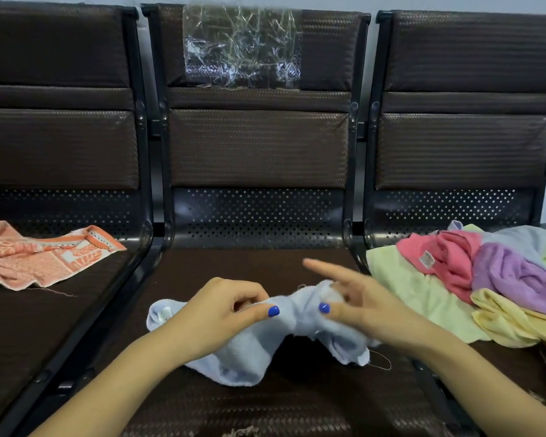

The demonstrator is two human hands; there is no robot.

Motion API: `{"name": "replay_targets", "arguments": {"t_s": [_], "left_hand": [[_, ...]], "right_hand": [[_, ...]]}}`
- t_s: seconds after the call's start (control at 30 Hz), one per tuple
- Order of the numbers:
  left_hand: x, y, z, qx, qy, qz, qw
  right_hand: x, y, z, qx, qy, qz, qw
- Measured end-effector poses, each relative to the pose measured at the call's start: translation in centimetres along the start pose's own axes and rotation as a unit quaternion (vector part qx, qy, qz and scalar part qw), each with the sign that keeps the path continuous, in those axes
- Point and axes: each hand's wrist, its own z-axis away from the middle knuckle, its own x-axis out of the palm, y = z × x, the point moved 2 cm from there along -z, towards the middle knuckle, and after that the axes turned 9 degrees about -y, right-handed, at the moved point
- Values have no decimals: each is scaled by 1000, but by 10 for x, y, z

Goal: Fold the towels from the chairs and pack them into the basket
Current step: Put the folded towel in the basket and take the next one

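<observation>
1. Here, my left hand (221, 313) pinches the pale blue towel (265, 345) at its bunched upper edge, thumb and curled fingers clamped on the cloth.
2. My right hand (353, 304) has its thumb on the same edge; the forefinger sticks out straight. Whether the other fingers pinch the cloth underneath, I cannot tell.
3. The towel lies on the middle chair seat (265, 266), crumpled, sagging between my hands and spilling toward me.
4. Handling, as I judge it: light, soft, limp. It will hold no shape alone. Best taken at two corners and pulled taut before folding.
5. Looks: fluffy terry, small white tag at the left end, loose thread trailing at the right corner.
6. Colourful towel pile (486, 279) waits on the right chair; orange patterned towel (44, 260) on the left chair. No basket in view.
</observation>
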Motion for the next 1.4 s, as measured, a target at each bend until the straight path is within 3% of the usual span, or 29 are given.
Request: {"name": "replay_targets", "arguments": {"t_s": [0.1, 0.27, 0.5, 0.67, 0.9, 1.07, 1.23, 1.4], "left_hand": [[7, 2, -1, 23, -13, -3, 1000], [9, 6, 1, 31, -29, -3, 999], [-2, -1, 4, 2, 1, -60, 998], [-10, -3, 7, -13, 27, -73, 997], [-19, -8, 11, -46, 58, -32, 997], [-25, -7, 10, -36, 177, 67, 981], [-35, 11, 11, 37, 327, 251, 910], [-46, 24, 18, 111, 379, 127, 910]], "right_hand": [[26, -6, -11, 24, -81, 44, 995], [33, -6, -18, 39, -53, 43, 997], [3, -2, -18, 4, 152, -13, 988], [-30, 13, -5, 15, 338, -108, 935], [-53, 30, 13, 45, 463, -158, 871], [-55, 29, 17, 13, 508, -147, 849], [-51, 8, 15, -64, 533, -56, 842], [-46, -3, 12, -106, 554, -32, 825]]}}
